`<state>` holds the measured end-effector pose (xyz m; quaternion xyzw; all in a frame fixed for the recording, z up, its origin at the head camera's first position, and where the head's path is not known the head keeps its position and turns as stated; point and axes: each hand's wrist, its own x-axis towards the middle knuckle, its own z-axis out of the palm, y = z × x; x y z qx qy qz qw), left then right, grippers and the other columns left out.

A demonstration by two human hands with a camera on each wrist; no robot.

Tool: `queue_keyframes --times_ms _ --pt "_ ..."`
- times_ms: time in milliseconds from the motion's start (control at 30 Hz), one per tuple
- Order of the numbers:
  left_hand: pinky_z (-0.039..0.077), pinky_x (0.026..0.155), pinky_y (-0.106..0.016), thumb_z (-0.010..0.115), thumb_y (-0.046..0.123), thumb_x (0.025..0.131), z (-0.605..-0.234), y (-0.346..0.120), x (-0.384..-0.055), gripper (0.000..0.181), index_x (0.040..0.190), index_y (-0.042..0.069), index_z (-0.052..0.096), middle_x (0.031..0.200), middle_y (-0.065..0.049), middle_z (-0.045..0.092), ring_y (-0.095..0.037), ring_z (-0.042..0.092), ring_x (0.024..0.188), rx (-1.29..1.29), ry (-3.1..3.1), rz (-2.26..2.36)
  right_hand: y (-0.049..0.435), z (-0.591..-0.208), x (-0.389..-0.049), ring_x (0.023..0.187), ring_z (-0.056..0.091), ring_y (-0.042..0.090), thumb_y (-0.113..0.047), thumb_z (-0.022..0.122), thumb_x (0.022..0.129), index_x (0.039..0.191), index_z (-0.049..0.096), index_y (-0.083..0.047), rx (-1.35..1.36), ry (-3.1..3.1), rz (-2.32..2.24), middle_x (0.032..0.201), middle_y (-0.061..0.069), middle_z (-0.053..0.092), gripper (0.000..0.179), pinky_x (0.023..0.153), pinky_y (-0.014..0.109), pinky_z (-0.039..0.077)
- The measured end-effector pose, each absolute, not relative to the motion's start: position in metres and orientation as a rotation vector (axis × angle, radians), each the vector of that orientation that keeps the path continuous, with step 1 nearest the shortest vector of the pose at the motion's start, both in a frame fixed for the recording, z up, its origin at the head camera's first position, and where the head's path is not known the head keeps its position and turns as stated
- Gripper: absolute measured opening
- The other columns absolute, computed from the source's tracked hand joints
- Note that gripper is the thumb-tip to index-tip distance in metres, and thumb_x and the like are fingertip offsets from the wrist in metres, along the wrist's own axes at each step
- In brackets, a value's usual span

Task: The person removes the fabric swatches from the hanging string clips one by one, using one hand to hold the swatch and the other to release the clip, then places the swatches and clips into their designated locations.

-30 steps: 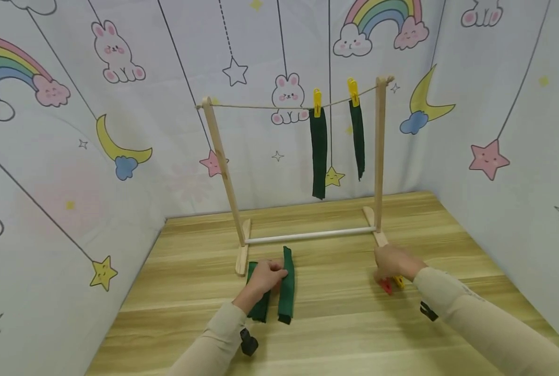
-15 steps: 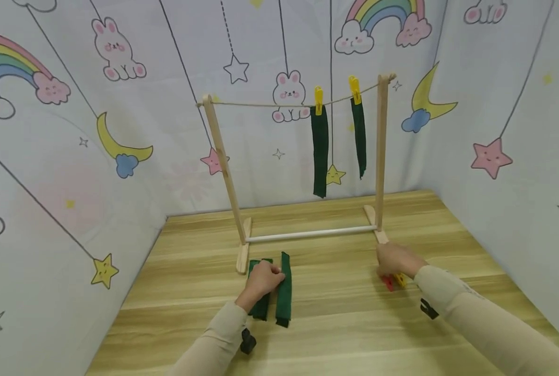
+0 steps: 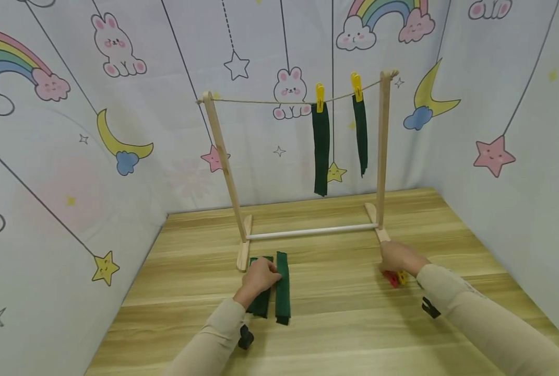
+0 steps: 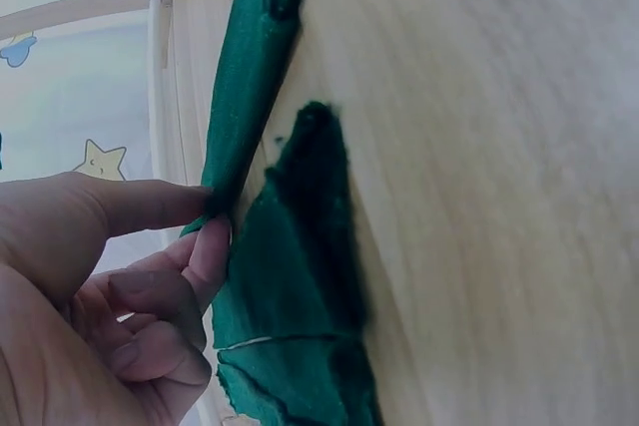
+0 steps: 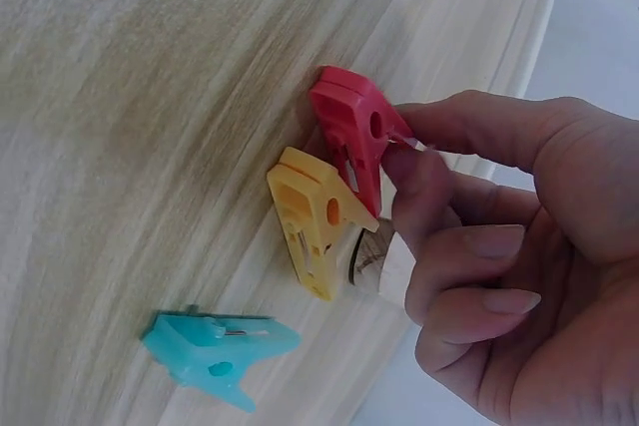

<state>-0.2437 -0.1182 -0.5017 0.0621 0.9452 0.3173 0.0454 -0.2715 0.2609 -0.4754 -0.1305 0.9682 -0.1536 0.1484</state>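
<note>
In the head view my left hand (image 3: pixel 259 277) is over the table at the left, its thumb and index finger pinching the edge of a narrow dark green cloth strip (image 3: pixel 283 295). Partly under that hand lies more green cloth (image 3: pixel 262 303), which the left wrist view shows as flat folded pieces (image 4: pixel 285 276). At the right, my right hand (image 3: pixel 401 257) pinches one handle of a red clothespin (image 5: pixel 351 127) between thumb and index finger. Touching the red one is a yellow clothespin (image 5: pixel 305 212); a teal clothespin (image 5: pixel 215 351) lies apart on the table.
Behind the hands stands a wooden rack with two posts (image 3: pixel 381 156), a white bottom rod (image 3: pixel 312 231) and a cord (image 3: pixel 260 102). Two yellow clothespins (image 3: pixel 320 98) hold dark green strips (image 3: pixel 321 151) on the cord's right half. Patterned curtains (image 3: pixel 176 146) enclose the table (image 3: pixel 335 313).
The green strip in my left hand has shifted slightly left, closer to the other green cloth. My right hand stays beside the rack's right foot, still at the red clothespin.
</note>
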Motion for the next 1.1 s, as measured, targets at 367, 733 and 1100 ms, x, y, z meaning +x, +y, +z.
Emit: queue_keyframes --times_ms 367,733,1100 --pt "0.052 0.06 -0.036 0.083 0.016 0.083 -0.507 -0.119 -0.243 0.023 0.101 0.005 0.072 0.093 -0.007 0.07 -0.019 0.064 0.075 0.118 2.922 0.917 0.262 -0.477 -0.268 0.045 0.041 0.008 -0.005 0.067 0.081 0.07 0.056 -0.007 -0.349 2.79 -0.459 0.056 0.001 0.052 0.016 0.043 0.02 0.028" --pt "0.051 0.059 -0.035 0.08 0.016 0.086 -0.501 -0.124 -0.247 0.027 0.109 0.005 0.072 0.093 -0.008 0.07 -0.019 0.063 0.072 0.166 2.919 0.895 0.26 -0.474 -0.275 0.044 0.05 0.009 -0.006 0.065 0.081 0.063 0.06 -0.008 -0.333 2.805 -0.459 0.054 0.003 0.06 0.018 0.041 0.019 0.033" --pt "0.033 0.046 -0.026 0.074 0.01 0.087 -0.516 -0.126 -0.24 0.034 0.121 0.005 0.07 0.058 0.001 0.055 -0.01 0.042 0.049 0.251 2.881 0.962 0.262 -0.483 -0.267 0.041 0.048 0.008 -0.003 0.063 0.08 0.056 0.063 -0.01 -0.37 2.8 -0.487 0.047 -0.001 0.058 0.024 0.041 0.019 0.029"
